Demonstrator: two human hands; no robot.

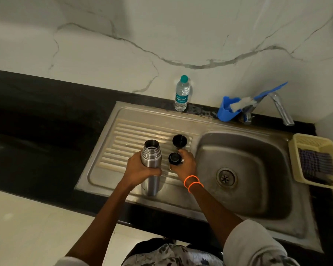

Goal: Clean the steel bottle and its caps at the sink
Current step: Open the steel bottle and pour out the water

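Observation:
The steel bottle [151, 156] stands upright on the ribbed drainboard [123, 139] with its mouth uncapped. My left hand [140, 168] grips it around the middle. Just to its right, my right hand [186, 163] holds a small black cap [174, 158] over the drainboard. A second, larger black cap [179, 140] sits mouth-up on the drainboard behind my right hand. The sink basin [244, 150] lies to the right with its drain [226, 177] showing.
A plastic water bottle [182, 94] stands at the wall behind the drainboard. A blue holder [227, 110] with a brush sits beside the tap [281, 110]. A yellow basket [313, 144] with a dark scrubber rests right of the basin. Black counter [37, 121] extends left.

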